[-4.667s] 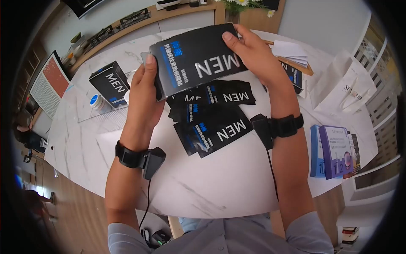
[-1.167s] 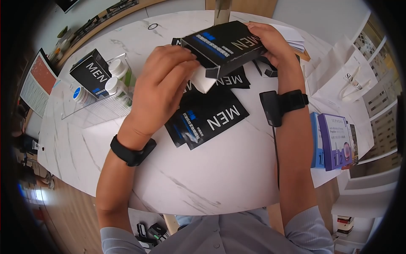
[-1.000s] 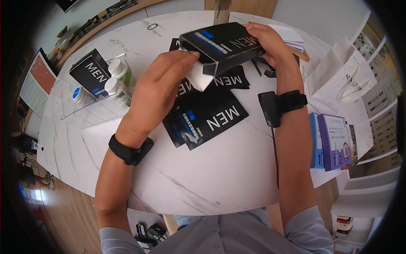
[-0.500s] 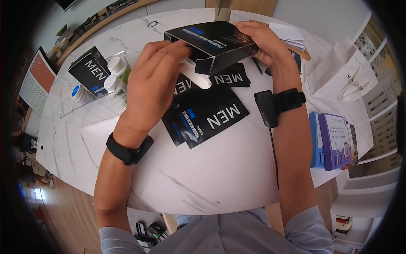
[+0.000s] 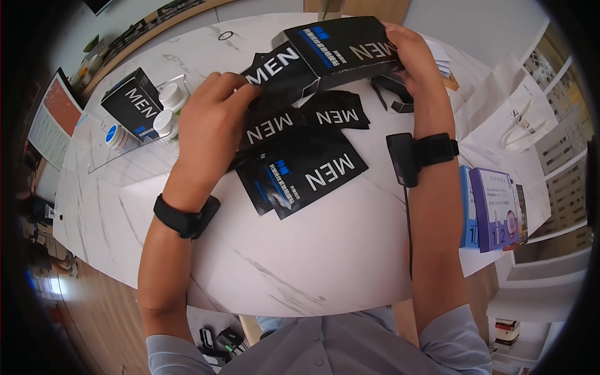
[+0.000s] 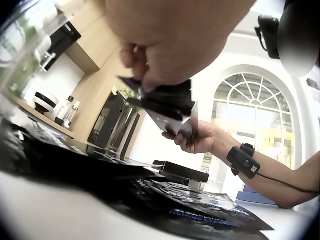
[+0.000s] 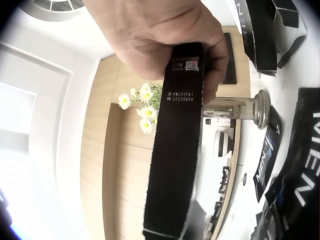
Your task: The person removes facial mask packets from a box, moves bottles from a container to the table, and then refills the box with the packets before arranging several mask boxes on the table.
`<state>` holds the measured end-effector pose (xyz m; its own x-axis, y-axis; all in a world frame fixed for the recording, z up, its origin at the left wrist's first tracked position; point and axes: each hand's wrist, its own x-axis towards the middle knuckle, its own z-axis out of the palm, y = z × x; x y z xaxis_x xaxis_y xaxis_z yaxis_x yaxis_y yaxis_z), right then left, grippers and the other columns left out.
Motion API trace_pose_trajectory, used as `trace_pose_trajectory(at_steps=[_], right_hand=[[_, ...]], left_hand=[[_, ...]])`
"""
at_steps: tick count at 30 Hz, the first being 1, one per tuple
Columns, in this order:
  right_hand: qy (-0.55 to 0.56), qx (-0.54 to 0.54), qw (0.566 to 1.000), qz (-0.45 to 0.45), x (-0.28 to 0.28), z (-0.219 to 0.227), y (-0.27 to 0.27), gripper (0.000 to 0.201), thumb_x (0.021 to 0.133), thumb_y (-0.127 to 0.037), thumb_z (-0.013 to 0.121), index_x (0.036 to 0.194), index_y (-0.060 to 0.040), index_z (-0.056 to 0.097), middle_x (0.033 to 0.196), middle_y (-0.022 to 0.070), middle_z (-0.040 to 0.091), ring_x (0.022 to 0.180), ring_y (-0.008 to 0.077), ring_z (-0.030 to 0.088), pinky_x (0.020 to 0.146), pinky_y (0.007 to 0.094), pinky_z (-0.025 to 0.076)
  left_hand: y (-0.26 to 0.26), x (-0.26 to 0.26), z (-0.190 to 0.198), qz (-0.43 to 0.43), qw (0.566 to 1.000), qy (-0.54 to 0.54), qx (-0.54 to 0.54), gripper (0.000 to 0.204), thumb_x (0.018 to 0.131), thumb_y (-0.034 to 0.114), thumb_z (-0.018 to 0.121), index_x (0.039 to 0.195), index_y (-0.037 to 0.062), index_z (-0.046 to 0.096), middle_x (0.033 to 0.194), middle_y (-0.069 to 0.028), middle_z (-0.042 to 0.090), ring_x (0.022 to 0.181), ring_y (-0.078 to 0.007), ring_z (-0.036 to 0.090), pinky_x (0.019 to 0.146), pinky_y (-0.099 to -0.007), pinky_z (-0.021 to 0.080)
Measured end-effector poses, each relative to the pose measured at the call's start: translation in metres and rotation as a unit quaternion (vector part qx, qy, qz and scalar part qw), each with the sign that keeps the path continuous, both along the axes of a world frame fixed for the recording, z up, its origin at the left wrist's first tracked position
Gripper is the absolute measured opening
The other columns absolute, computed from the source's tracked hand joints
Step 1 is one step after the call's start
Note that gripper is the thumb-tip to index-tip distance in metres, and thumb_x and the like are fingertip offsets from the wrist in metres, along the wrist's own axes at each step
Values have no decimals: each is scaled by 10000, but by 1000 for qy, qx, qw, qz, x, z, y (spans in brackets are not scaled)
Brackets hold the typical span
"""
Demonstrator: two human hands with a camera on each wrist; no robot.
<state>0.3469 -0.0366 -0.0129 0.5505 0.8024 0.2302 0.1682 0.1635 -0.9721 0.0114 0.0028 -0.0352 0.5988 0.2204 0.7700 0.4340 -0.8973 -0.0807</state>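
Observation:
My right hand [image 5: 415,57] grips the right end of a black "MEN" box [image 5: 340,53], raised over the table with its open end facing left. From that end sticks out a black "MEN" sachet [image 5: 278,75], its outer edge pinched by my left hand [image 5: 215,119]. The left wrist view shows more than one dark layer [image 6: 167,97] between thumb and fingers at the box's mouth. Below lie several loose black "MEN" sachets [image 5: 312,178], overlapping on the marble table. The right wrist view has the box's narrow side [image 7: 175,135] with a printed code.
Another "MEN" box [image 5: 131,103] stands at left with white-capped bottles [image 5: 166,124] by a clear acrylic tray [image 5: 134,156]. An opened black box [image 5: 394,94] lies behind the right forearm. Purple and blue boxes [image 5: 497,209] and a white paper bag [image 5: 506,112] stand at right.
The box was held shut-looking at first, then its end flap stood open with my left fingers at the mouth. Now a sachet is drawn out leftward, while the box has shifted right.

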Motion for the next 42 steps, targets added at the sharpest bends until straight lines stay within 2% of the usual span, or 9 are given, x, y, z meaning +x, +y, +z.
trace_pose_trajectory(at_steps=[4, 7, 10, 13, 22, 32, 35, 40, 42], right_hand=[[-37, 46, 996, -69, 20, -1, 3, 369, 1030, -267, 538, 1297, -52, 677, 987, 22, 694, 866, 100, 627, 760, 275, 516], [-67, 55, 996, -18, 19, 4, 2, 379, 1063, -264, 516, 1354, -53, 638, 1037, 20, 702, 901, 87, 641, 786, 259, 524], [-56, 90, 992, 67, 4, 3, 2, 374, 1092, -239, 487, 1389, -41, 599, 1076, 24, 707, 901, 81, 652, 767, 249, 529], [-3, 130, 978, 163, -24, 6, 7, 363, 1113, -207, 465, 1376, 18, 574, 1182, 83, 691, 1012, 134, 645, 883, 277, 523], [-48, 81, 972, 214, -76, -4, 7, 405, 1091, -250, 506, 1429, -32, 557, 1175, 53, 672, 1061, 126, 620, 960, 271, 487], [-88, 77, 986, 123, -48, -4, 21, 346, 1076, -226, 516, 1318, -29, 664, 1070, 47, 713, 985, 109, 635, 905, 265, 485], [-95, 67, 991, 61, -24, 0, 11, 363, 1082, -232, 501, 1361, -45, 638, 1081, 26, 720, 937, 90, 663, 834, 246, 525], [-63, 32, 997, -40, 3, 13, -10, 369, 1074, -196, 474, 1375, -46, 625, 1074, 33, 725, 866, 99, 689, 660, 255, 570], [-29, 88, 993, -68, 16, 12, -9, 366, 1074, -188, 472, 1363, -22, 624, 1087, 56, 727, 893, 115, 698, 715, 270, 580]], left_hand=[[17, -13, -20, 121, 970, 181, -105, 238, 828, -55, 603, 1005, 50, 721, 958, -139, 685, 951, -297, 680, 761, -365, 537], [22, -9, -20, 105, 949, 33, -296, 277, 968, 91, 622, 1237, 30, 653, 1121, -168, 685, 1020, -284, 685, 854, -340, 552], [21, 1, -12, -84, 805, -250, -531, 526, 1027, 279, 637, 1429, -24, 482, 1274, -222, 626, 1113, -272, 662, 957, -351, 543], [17, -4, -8, -103, 740, -244, -618, 718, 1010, 370, 669, 1489, -74, 370, 1330, -248, 566, 1190, -282, 625, 1032, -391, 522], [2, 11, -16, -197, 627, -365, -660, 394, 905, 53, 739, 1258, -17, 579, 1102, -101, 714, 975, -174, 728, 816, -323, 619], [-1, 14, -22, -242, 608, -352, -669, 319, 982, 65, 653, 1278, -31, 585, 1103, -82, 711, 965, -137, 707, 780, -268, 595], [11, 4, -29, -165, 619, -319, -698, 333, 1018, 61, 597, 1341, -7, 552, 1153, -83, 678, 1054, -158, 678, 910, -341, 585], [14, -5, -24, -82, 674, -273, -682, 486, 928, -48, 528, 1400, 68, 552, 1085, -51, 669, 966, -122, 676, 738, -239, 567], [30, -12, -33, -71, 695, -253, -669, 510, 914, -27, 532, 1416, 62, 547, 1154, -83, 667, 1048, -154, 665, 829, -263, 554]])
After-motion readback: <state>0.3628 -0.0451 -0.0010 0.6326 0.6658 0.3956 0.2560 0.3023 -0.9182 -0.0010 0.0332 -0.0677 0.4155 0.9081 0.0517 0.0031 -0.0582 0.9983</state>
